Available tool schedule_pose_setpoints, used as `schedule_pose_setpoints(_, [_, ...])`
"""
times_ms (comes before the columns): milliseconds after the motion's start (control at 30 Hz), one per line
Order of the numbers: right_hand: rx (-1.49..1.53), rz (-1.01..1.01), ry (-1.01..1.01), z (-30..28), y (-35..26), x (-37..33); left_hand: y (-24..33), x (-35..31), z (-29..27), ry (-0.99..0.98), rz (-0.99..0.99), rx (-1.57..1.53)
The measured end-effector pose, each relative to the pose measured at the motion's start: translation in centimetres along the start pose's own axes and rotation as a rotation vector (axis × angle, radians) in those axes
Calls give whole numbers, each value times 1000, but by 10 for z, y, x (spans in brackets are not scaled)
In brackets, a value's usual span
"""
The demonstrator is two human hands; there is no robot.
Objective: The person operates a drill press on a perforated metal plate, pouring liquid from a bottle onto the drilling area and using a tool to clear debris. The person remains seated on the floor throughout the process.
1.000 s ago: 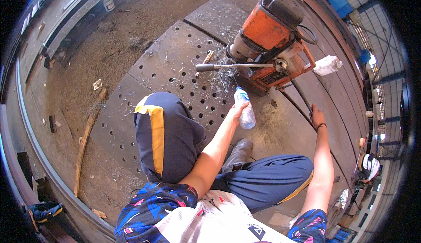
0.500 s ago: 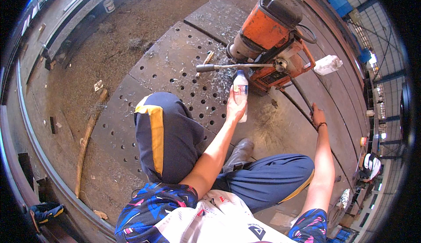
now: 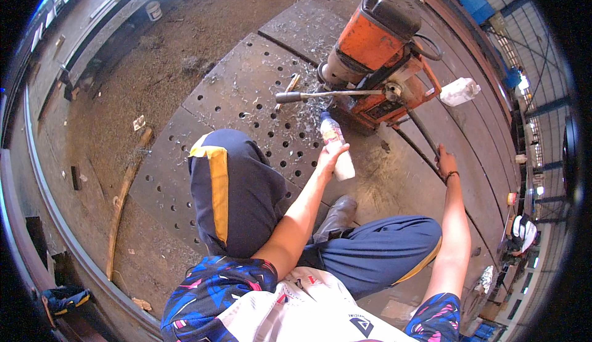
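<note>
My left hand (image 3: 330, 156) is wrapped round a small plastic bottle (image 3: 344, 168) with a dark cap and whitish contents. The bottle leans, its capped end pointing up and left toward the spindle of an orange magnetic drill (image 3: 374, 41). My right hand (image 3: 446, 162) grips the end of one of the drill's feed handles (image 3: 425, 133), to the right of the machine. Another feed handle (image 3: 290, 96) with a black grip reaches out left, just beyond the bottle's cap. The drill stands on a steel plate (image 3: 234, 86) with rows of holes.
Curly metal shavings (image 3: 302, 111) lie scattered round the drill's foot. A whitish plastic container (image 3: 460, 91) lies right of the machine. A long wooden strip (image 3: 126, 188) and a white bucket (image 3: 153, 11) are on the dirt ground at left. Another person (image 3: 523, 234) is at the far right.
The bottle has tilted, its cap swinging left and slightly toward me while its base moved right. My right hand has kept its grip on the handle in about the same place.
</note>
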State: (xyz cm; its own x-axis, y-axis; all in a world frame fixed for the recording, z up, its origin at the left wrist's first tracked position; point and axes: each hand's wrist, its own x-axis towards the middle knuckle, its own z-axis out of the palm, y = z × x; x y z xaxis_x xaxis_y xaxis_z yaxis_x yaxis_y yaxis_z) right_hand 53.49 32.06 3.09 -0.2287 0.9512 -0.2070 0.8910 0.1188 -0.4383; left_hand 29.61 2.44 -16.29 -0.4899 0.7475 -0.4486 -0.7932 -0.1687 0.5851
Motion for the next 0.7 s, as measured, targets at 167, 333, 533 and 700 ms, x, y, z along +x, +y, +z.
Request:
schedule_pose_setpoints(167, [-40,31,0,-2,-10,-8,-19,20,-10,213,-190,23])
schedule_pose_setpoints(333, [-8,2,-3,1,-23,-7,-25,38,-33,263,-213,202])
schedule_pose_setpoints(533, [-54,24,-13,-3,-12,-5,-12,19,-13,168,-210,184])
schedule_pose_setpoints(700, [-43,33,-14,-3,-9,-9,-3,11,-3,195,-193,136])
